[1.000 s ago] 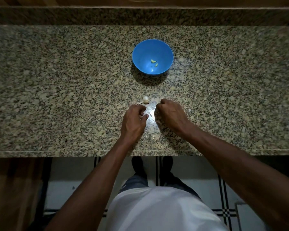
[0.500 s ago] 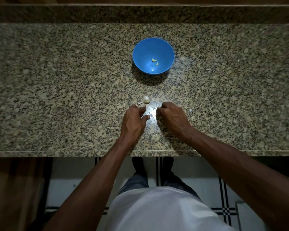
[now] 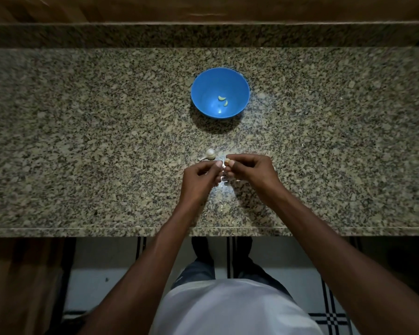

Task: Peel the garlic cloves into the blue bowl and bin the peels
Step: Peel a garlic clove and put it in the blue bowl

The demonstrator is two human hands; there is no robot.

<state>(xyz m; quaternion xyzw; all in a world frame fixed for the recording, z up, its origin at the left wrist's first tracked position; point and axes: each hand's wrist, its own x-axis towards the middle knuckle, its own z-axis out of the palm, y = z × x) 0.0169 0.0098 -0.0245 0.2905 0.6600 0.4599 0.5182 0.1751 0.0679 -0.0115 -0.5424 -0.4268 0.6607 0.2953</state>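
The blue bowl (image 3: 205,93) stands on the granite counter, with two peeled garlic cloves (image 3: 223,100) inside. Nearer to me a small white garlic bulb (image 3: 210,154) with a thin stem lies on the counter. Just below and right of it my two hands meet. My right hand (image 3: 249,174) pinches a small garlic clove (image 3: 227,162) between thumb and fingertips. My left hand (image 3: 198,178) has its fingers curled, with its fingertips at the same clove. Much of the clove is hidden by the fingers.
The speckled granite counter (image 3: 82,141) runs the full width, with a raised back ledge and a wooden wall behind. Its front edge lies just below my wrists. Under it are a tiled floor and my legs. No bin is in view.
Both hands have lifted a little and come together at a clove that now shows between the fingertips. The bulb and the bowl have not moved on the counter.
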